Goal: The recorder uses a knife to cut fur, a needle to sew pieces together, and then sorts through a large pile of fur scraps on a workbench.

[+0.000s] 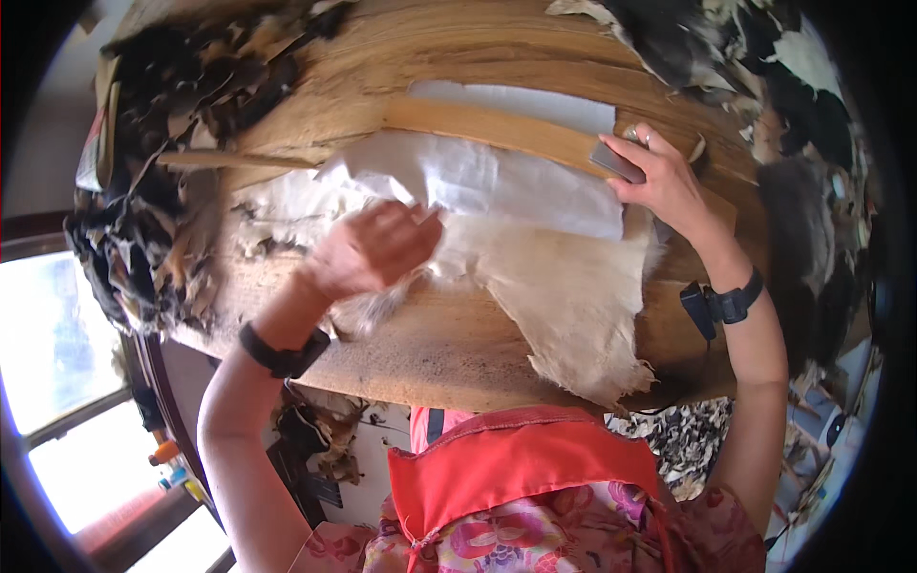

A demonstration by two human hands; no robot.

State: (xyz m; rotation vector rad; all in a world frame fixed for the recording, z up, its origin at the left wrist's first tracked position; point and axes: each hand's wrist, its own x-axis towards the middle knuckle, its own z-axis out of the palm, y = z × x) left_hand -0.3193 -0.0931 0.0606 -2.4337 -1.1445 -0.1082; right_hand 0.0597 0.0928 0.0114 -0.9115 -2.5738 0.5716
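The right hand (661, 180) grips a grey block (621, 161) at the right end of a wooden strip (497, 126), which runs leftward, roughly along the tabletop's (420, 368) near edge. Nearer that edge lies pale hide (573, 286); the blurred left hand's (377, 250) grip I cannot tell.

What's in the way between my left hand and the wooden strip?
Only the rumpled white sheet shows between the left hand and the wooden strip; nothing visible stands up to block the way.
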